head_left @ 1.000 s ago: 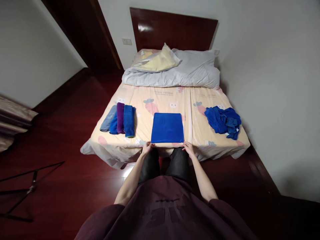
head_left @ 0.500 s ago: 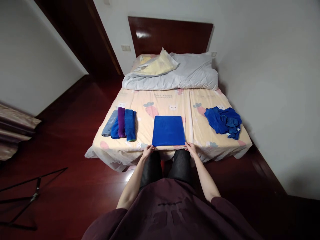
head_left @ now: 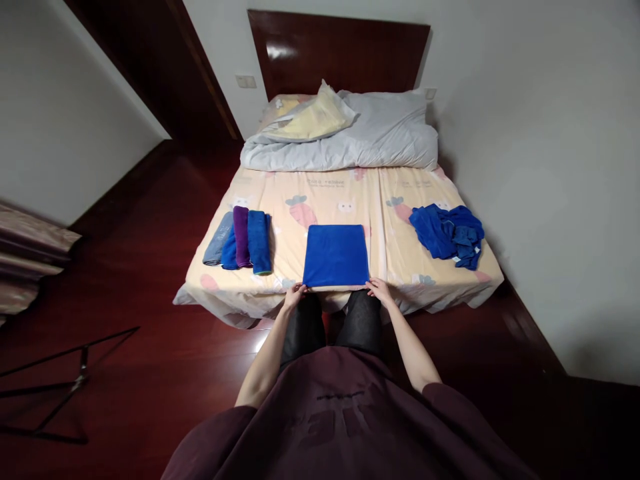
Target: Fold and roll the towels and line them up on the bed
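A blue cloth [head_left: 336, 255] lies flat and nearly square on the bed [head_left: 280, 267], close to its front edge. My left hand [head_left: 295, 293] pinches the near left corner of this cloth. At the near right corner, my right hand [head_left: 378, 291] holds the cloth between its fingers. To the left lie several rolled or folded cloths side by side: a grey one [head_left: 219, 240], a purple one [head_left: 241, 237] and blue ones [head_left: 259, 242]. A crumpled heap of blue cloths [head_left: 435, 230] rests on the right part of the bed.
Across the head of the bed lies a grey quilt [head_left: 390, 137] with a pale yellow cloth [head_left: 320, 120] on it, before a dark headboard [head_left: 345, 53]. A black metal stand [head_left: 60, 385] is on the floor at left, below a curtain [head_left: 30, 250].
The view has tilted slightly, so the bed sits a little higher in the picture. Both hands keep hold of the blue cloth's near corners.
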`<state>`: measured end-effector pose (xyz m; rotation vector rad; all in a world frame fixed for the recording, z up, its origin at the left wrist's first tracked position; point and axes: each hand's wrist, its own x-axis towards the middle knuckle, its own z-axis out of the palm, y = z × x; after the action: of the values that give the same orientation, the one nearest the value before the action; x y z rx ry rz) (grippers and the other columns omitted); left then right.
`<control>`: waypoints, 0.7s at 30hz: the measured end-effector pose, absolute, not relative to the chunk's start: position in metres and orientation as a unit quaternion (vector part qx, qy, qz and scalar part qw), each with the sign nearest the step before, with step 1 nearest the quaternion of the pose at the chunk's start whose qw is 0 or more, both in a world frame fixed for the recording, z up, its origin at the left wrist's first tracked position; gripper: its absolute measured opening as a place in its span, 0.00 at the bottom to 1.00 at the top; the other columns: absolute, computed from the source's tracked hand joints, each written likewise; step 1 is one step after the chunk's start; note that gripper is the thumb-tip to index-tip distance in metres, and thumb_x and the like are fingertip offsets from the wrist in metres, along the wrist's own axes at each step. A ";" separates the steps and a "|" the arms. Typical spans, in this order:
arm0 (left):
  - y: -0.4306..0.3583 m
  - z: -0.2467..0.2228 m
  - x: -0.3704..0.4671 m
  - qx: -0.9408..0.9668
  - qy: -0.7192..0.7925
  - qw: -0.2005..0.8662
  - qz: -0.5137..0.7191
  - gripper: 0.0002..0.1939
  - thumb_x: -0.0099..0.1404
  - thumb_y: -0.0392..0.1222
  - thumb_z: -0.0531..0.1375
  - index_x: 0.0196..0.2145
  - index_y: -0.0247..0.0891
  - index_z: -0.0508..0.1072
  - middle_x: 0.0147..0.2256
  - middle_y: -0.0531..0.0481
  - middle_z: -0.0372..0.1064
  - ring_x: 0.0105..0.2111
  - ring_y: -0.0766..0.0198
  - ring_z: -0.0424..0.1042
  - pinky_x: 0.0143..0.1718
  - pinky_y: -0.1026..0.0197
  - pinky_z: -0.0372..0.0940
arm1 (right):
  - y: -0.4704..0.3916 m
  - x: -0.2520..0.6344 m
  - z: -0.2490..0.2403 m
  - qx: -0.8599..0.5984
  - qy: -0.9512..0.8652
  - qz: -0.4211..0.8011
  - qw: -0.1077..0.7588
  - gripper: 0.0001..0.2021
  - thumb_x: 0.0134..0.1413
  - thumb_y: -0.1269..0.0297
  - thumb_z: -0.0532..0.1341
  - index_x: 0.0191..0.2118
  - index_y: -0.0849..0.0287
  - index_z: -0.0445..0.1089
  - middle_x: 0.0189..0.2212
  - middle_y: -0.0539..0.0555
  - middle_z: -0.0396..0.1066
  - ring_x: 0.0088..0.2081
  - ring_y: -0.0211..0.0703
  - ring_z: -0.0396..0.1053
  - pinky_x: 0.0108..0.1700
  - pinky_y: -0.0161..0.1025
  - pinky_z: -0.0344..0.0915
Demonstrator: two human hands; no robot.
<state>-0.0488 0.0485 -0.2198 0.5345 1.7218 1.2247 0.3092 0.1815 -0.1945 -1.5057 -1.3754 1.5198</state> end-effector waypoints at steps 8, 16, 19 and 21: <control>0.043 -0.217 -0.052 0.215 0.713 0.466 0.478 0.24 0.59 0.63 0.69 0.34 0.37 0.76 0.33 0.44 0.78 0.40 0.55 0.78 0.40 0.58 0.71 | 0.181 0.305 -0.197 -0.589 -0.491 0.565 0.303 0.20 0.56 0.48 0.73 0.27 0.59 0.72 0.21 0.53 0.75 0.20 0.37 0.73 0.20 0.28 0.67; 0.037 -0.218 -0.055 0.227 0.694 0.486 0.480 0.30 0.53 0.68 0.73 0.34 0.37 0.75 0.29 0.45 0.76 0.34 0.58 0.77 0.37 0.59 0.71 | 0.177 0.308 -0.198 -0.570 -0.497 0.555 0.347 0.21 0.48 0.45 0.74 0.34 0.57 0.71 0.23 0.50 0.75 0.22 0.38 0.72 0.24 0.32 0.69; 0.041 -0.216 -0.057 0.234 0.683 0.478 0.500 0.31 0.53 0.66 0.73 0.42 0.38 0.76 0.29 0.49 0.75 0.31 0.61 0.76 0.36 0.60 0.71 | 0.180 0.307 -0.195 -0.545 -0.519 0.554 0.357 0.24 0.47 0.43 0.72 0.42 0.57 0.75 0.24 0.48 0.75 0.22 0.37 0.70 0.24 0.33 0.68; 0.045 -0.213 -0.059 0.245 0.673 0.476 0.510 0.35 0.54 0.65 0.73 0.50 0.38 0.76 0.30 0.50 0.75 0.31 0.62 0.75 0.36 0.60 0.71 | 0.183 0.307 -0.193 -0.530 -0.534 0.556 0.354 0.24 0.48 0.43 0.71 0.44 0.58 0.78 0.27 0.50 0.77 0.24 0.37 0.70 0.26 0.34 0.69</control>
<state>-0.0595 0.0448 -0.2132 0.5996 1.6456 1.2467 0.3070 0.1828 -0.1929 -1.3690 -1.3791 1.4371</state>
